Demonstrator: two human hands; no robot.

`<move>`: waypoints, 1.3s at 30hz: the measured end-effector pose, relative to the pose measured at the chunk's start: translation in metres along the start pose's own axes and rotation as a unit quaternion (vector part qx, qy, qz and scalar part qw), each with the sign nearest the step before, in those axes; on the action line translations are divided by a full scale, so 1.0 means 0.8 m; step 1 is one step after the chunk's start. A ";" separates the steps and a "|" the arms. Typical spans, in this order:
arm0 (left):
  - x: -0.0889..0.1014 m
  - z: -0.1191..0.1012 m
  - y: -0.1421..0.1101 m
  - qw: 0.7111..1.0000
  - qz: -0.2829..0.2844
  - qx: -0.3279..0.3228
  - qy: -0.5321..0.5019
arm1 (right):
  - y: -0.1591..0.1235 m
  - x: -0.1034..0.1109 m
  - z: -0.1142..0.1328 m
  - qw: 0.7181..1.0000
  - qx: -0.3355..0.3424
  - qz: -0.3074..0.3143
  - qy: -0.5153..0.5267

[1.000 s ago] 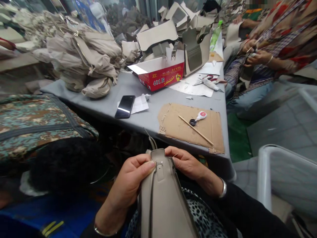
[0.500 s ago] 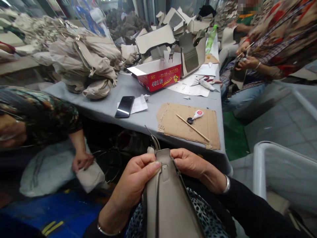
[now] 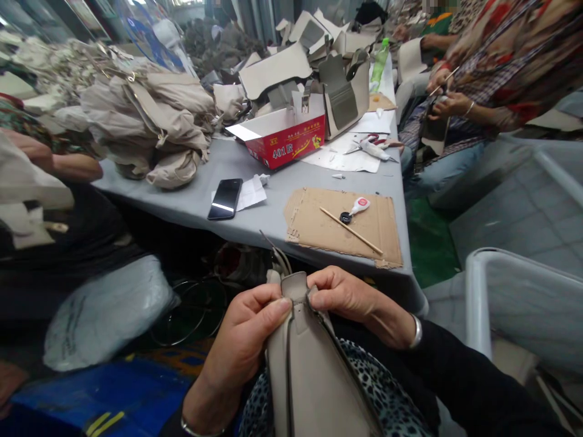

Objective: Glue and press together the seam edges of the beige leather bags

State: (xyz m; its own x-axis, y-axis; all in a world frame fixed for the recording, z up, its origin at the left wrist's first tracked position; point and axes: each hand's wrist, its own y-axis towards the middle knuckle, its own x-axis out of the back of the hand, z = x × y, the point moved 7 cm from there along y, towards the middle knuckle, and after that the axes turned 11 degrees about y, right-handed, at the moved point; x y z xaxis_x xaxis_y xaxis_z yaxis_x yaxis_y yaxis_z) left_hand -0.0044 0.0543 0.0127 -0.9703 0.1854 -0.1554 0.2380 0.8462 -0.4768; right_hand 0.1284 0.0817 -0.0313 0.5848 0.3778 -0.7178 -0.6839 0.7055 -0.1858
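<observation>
A beige leather handbag (image 3: 314, 376) with dark edges rests in my lap, its narrow tab end pointing up toward the table. My left hand (image 3: 250, 328) pinches the left edge near that tab, thumb on top. On the opposite side my right hand (image 3: 348, 297) grips the right edge, thumb and forefinger closed on it just below the tab. Thin straps stick up behind the bag. Beyond my hands, a cardboard sheet (image 3: 303, 227) lies on the table, bearing a wooden stick (image 3: 350, 230) and a small white glue bottle (image 3: 361, 205) beside a black cap (image 3: 345, 217).
On the grey table (image 3: 268, 224) are a phone (image 3: 225, 198), a red box (image 3: 291, 142), pliers (image 3: 376, 145) and a green bottle (image 3: 379, 64). Beige bags (image 3: 141, 115) are heaped at left. Co-workers sit on both sides. A pale bin (image 3: 478, 297) stands close at right.
My right thumb has come over the front of the bag's right edge. The co-worker at left has lifted a beige piece up from low beside the plastic bag. The view has shifted slightly.
</observation>
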 end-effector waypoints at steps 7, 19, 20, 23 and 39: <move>0.003 0.004 0.002 1.000 0.002 0.004 0.013 | 0.000 -0.003 0.007 1.000 -0.013 -0.005 -0.007; 0.023 0.013 0.013 0.997 -0.050 -0.021 0.059 | 0.011 -0.003 0.002 0.999 0.006 -0.039 -0.026; 0.027 0.013 0.012 0.995 -0.063 -0.024 0.078 | 0.012 -0.003 0.000 0.999 0.007 -0.043 -0.026; 0.032 0.010 0.010 0.983 -0.107 -0.036 0.144 | 0.016 -0.001 -0.010 0.998 0.002 -0.054 -0.028; 0.036 0.010 0.021 0.958 -0.111 -0.058 0.256 | 0.018 0.017 -0.014 1.000 0.008 0.007 -0.003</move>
State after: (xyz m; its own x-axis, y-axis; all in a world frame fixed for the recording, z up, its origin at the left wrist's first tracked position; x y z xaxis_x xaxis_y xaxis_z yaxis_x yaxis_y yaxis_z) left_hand -0.0281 0.0698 -0.0063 -0.8974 0.1897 0.3984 0.0448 0.9374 -0.3454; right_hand 0.1217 0.0899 -0.0516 0.5781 0.3921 -0.7156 -0.6856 0.7090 -0.1654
